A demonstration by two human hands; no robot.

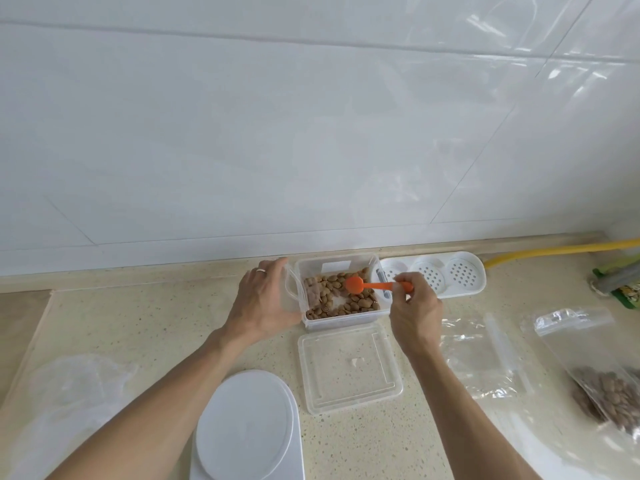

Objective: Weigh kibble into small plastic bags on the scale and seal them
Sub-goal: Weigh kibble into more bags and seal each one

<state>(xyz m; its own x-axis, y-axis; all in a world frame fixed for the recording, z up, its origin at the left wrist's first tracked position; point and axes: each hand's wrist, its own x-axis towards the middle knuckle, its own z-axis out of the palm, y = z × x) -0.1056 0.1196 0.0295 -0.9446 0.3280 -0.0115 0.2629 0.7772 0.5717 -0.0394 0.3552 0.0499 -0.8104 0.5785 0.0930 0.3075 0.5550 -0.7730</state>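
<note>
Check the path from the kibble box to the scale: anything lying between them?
Yes. The clear lid lies flat on the counter just in front of the kibble box, right of the scale. A spoon carried over it passes above; no bag sits on the scale yet.

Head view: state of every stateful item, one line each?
kibble container: open, partly filled
container lid: off, flat on the counter
orange scoop: over the kibble, pinched by right hand
left hand: open against the container side
scale: platform bare
empty bag: flat, unfilled
filled bag: holds kibble; seal unclear
</note>
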